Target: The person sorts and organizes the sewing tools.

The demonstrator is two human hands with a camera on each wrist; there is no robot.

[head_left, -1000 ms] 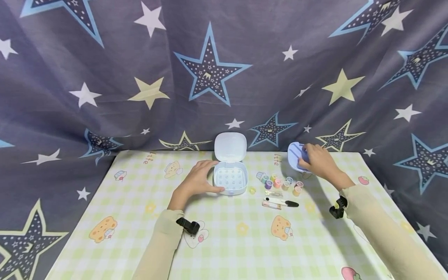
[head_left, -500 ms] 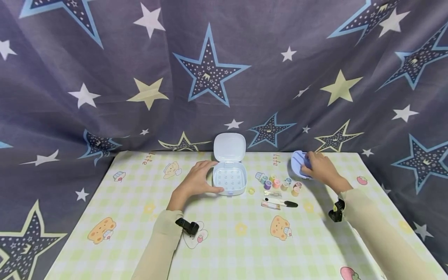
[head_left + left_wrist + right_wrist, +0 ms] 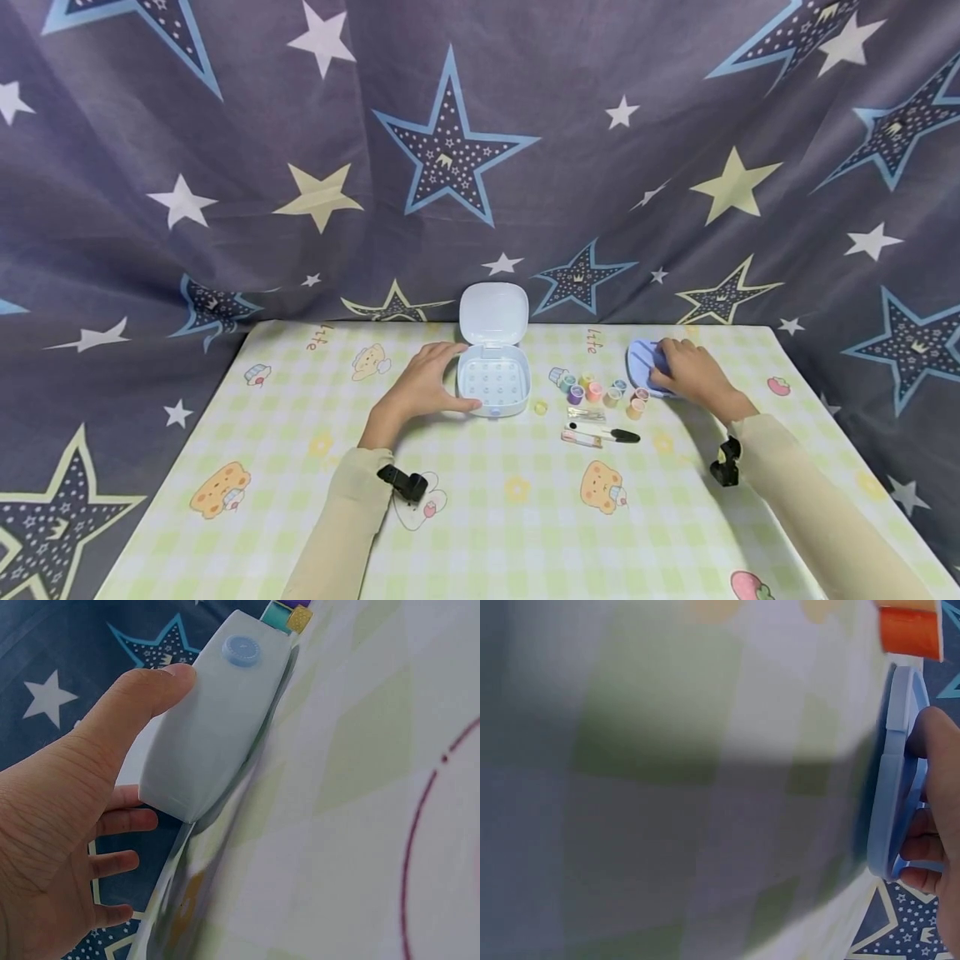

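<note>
A small pale blue box (image 3: 494,379) stands at the middle of the table, its lid (image 3: 493,313) raised at the back and rows of bumps across its floor. My left hand (image 3: 423,383) holds the box from the left, thumb at the front wall and fingers at the back left corner. In the left wrist view the thumb presses the front beside a round blue button (image 3: 241,651). At the right, my right hand (image 3: 693,371) grips a shallow blue tray (image 3: 641,367) with ridges inside. The right wrist view shows the tray's rim (image 3: 885,810) close to the tablecloth.
Several small colourful pots (image 3: 595,392) are grouped between box and tray. Nearer lie a small yellow ring-like piece (image 3: 541,407), a clear packet (image 3: 586,414), a white tool with a black end (image 3: 603,432) and a pinkish strip (image 3: 581,439). A star-patterned curtain (image 3: 480,167) hangs behind.
My right hand has brought the blue tray down and toward me, slightly right, beside the pots. The left hand and the box have stayed in place.
</note>
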